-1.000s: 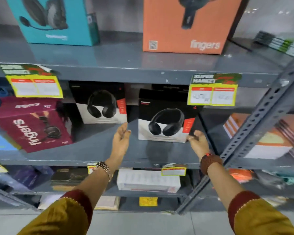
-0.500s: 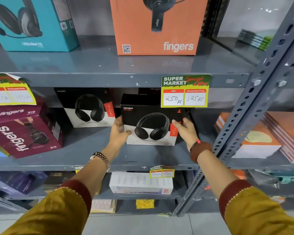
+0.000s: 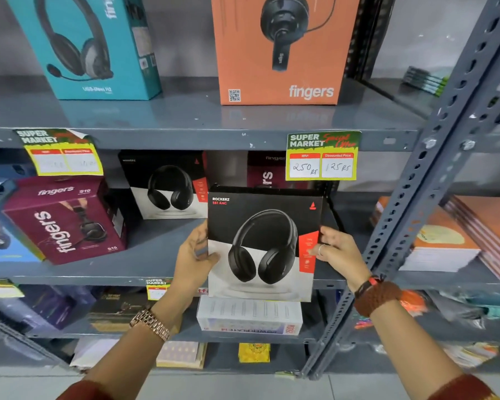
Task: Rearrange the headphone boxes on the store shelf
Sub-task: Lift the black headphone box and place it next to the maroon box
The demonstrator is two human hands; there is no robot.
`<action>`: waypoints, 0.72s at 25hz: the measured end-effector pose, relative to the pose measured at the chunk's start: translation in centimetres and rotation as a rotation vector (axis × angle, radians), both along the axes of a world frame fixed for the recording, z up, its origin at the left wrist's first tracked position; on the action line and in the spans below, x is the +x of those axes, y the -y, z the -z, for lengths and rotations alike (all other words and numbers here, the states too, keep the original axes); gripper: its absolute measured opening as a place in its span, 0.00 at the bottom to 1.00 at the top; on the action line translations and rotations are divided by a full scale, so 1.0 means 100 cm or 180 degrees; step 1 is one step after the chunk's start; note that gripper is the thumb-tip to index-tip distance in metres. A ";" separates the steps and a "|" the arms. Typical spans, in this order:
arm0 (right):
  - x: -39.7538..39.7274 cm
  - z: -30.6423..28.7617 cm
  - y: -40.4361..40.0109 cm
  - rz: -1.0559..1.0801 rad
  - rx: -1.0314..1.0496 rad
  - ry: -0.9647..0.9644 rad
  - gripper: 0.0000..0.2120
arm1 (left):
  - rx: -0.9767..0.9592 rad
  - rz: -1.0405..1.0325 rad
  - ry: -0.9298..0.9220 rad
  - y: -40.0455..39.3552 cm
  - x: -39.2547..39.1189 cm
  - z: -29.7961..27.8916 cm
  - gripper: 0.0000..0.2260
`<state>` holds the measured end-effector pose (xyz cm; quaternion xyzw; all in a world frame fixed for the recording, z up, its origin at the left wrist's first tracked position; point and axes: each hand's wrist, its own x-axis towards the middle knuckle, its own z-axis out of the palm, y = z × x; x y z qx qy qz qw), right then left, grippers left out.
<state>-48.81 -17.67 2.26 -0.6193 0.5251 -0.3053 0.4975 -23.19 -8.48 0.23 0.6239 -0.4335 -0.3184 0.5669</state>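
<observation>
A black-and-white Rockerz headphone box [image 3: 261, 243] is held upright in front of the middle shelf [image 3: 145, 252], clear of the shelf board. My left hand [image 3: 192, 259] grips its left edge and my right hand [image 3: 337, 254] grips its right edge. A matching black-and-white box [image 3: 168, 186] stands further back on the same shelf. Left of it lies a maroon fingers box [image 3: 65, 219] on its side. Behind the held box another maroon box [image 3: 264, 171] is partly hidden.
The upper shelf carries a teal headset box [image 3: 90, 44] and an orange fingers box [image 3: 280, 50]. A price tag [image 3: 322, 155] hangs from the upper shelf edge. A slotted steel upright [image 3: 433, 174] slants at right, with stacked books [image 3: 445, 241] beyond it. A white box [image 3: 250, 316] sits below.
Both hands closed on the black-and-white box and drew it forward off the shelf toward me; the camera moved closer to the shelf.
</observation>
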 end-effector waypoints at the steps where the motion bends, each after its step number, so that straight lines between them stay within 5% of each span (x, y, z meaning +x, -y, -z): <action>1: 0.003 -0.001 -0.003 -0.0030 -0.0007 -0.0056 0.17 | 0.0018 -0.0019 0.0019 -0.006 0.005 -0.001 0.29; 5: 0.034 -0.002 -0.005 -0.0127 -0.0053 -0.0129 0.31 | 0.0090 -0.0129 0.0088 -0.027 0.033 -0.007 0.29; 9: 0.092 -0.014 -0.010 -0.0363 -0.0097 -0.0011 0.15 | 0.0128 -0.0127 0.0187 -0.043 0.084 -0.011 0.27; 18: 0.226 -0.002 -0.008 -0.0539 -0.0012 0.0080 0.37 | 0.0227 -0.0076 -0.0260 -0.032 0.207 -0.007 0.27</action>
